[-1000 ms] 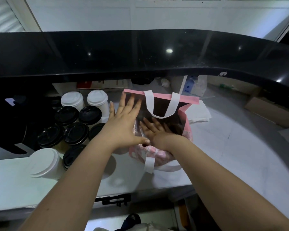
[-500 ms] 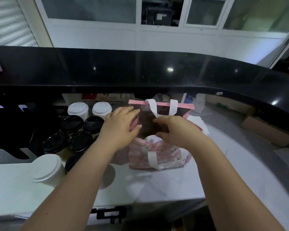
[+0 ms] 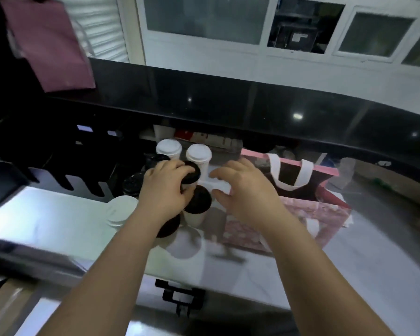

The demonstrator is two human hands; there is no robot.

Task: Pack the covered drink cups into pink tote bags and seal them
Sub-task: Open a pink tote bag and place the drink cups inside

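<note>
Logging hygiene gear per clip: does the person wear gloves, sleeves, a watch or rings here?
No. The left hand and right hand are ungloved, and both forearms are uncovered down to the frame edge. No watch, bracelet or ring shows, though blur could hide a thin ring.

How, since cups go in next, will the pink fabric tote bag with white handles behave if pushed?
Probably floppy: the pink fabric tote bag has a front wall sagging below its back rim. Thin walls suggest little weight, so it may slide on the glossy white counter. Its white handles hang limp.
</note>
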